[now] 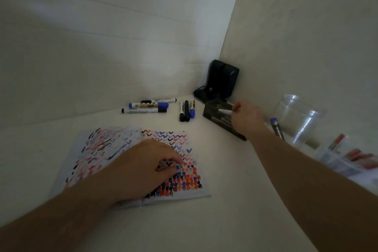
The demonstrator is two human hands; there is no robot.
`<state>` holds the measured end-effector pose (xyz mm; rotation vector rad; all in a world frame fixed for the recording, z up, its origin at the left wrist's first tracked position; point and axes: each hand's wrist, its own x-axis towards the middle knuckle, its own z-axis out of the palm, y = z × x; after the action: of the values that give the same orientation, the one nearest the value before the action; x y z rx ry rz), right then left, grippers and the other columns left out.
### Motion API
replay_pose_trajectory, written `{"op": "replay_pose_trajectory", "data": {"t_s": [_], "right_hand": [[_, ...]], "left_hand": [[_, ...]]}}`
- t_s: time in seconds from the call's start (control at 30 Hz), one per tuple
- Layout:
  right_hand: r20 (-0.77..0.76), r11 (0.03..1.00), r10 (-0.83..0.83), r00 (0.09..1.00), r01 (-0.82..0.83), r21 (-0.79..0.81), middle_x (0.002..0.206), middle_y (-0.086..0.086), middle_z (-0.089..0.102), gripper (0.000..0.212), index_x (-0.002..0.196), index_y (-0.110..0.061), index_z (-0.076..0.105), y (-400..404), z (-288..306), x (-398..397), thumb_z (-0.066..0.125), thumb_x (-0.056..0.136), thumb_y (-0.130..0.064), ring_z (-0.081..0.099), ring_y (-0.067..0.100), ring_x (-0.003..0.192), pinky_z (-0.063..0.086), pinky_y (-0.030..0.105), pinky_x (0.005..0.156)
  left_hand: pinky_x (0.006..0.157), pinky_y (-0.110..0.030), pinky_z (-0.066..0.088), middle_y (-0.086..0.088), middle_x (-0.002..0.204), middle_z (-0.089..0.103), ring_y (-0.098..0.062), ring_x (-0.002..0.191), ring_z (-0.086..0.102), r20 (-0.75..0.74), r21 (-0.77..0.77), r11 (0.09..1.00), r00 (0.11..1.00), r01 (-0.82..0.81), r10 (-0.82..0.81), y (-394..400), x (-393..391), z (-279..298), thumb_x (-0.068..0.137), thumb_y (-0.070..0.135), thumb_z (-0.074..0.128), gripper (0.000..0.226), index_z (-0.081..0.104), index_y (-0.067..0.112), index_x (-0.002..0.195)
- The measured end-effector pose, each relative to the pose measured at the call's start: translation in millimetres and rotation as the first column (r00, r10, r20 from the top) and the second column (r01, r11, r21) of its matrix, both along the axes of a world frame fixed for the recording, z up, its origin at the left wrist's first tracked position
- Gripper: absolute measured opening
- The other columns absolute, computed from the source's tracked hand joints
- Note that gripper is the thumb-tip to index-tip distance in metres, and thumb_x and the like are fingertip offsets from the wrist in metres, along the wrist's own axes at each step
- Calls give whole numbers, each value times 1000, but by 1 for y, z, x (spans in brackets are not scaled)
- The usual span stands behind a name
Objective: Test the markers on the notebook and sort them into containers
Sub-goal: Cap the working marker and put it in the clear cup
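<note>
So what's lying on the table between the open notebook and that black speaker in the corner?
In the head view, three capped markers lie side by side between the notebook and the speaker; the table around them is bare.

The notebook (131, 161) was of matt paper crowded with ink marks, the table (225, 221) looked smooth and matt white, the cup (300, 116) was clear glossy plastic, the tray (221, 120) dark see-through plastic, and the markers (147, 106) had smooth plastic barrels.
</note>
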<state>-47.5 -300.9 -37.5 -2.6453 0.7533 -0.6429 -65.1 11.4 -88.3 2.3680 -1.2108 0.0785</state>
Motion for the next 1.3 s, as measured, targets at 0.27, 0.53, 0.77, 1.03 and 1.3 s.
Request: {"op": "replay_pose_trajectory", "data": {"t_s": [0.27, 0.53, 0.77, 1.03, 1.3], "right_hand": [[-102, 920, 299, 949, -315, -234, 113, 1, 61, 21, 116, -22, 68, 61, -18, 27, 56, 99, -22, 54, 18, 102, 49, 37, 91], [-259, 962, 253, 932, -270, -34, 120, 3, 66, 52, 131, -24, 60, 104, -30, 58, 59, 94, -60, 61, 20, 102, 52, 34, 83], [-244, 950, 312, 918, -310, 45, 83, -2, 67, 34, 84, -24, 66, 90, -36, 38, 66, 92, -56, 64, 14, 77, 56, 33, 72], [-350, 945, 322, 880, -280, 166, 90, -1, 60, 31, 91, -23, 55, 63, -28, 15, 74, 89, -49, 55, 13, 78, 48, 30, 68], [-211, 753, 468, 858, -263, 603, 89, 5, 71, 13, 109, -17, 68, 61, -15, -28, 68, 97, -23, 63, 15, 75, 54, 30, 72]], "left_hand": [[104, -16, 31, 26, 125, 63, 9, 113, 49, 14, -29, 999, 1000, -16, 16, -2, 3, -4, 99, 46, 60, 27, 69, 43, 124], [102, -17, 24, 24, 131, 61, 6, 118, 48, 10, -12, 999, 999, -35, 35, -4, 4, -1, 100, 47, 58, 29, 68, 41, 127], [107, -19, 26, 24, 133, 60, 4, 121, 47, -12, -13, 999, 999, -32, 32, -1, 2, 1, 100, 46, 58, 29, 68, 41, 127], [107, -21, 27, 24, 132, 60, 4, 122, 46, -15, 3, 999, 999, -34, 34, 0, 2, 2, 100, 47, 58, 28, 68, 42, 126], [105, -21, 39, 24, 129, 63, 9, 113, 50, -116, -37, 996, 990, -83, 78, 1, 2, 3, 100, 47, 59, 34, 62, 42, 134]]}}
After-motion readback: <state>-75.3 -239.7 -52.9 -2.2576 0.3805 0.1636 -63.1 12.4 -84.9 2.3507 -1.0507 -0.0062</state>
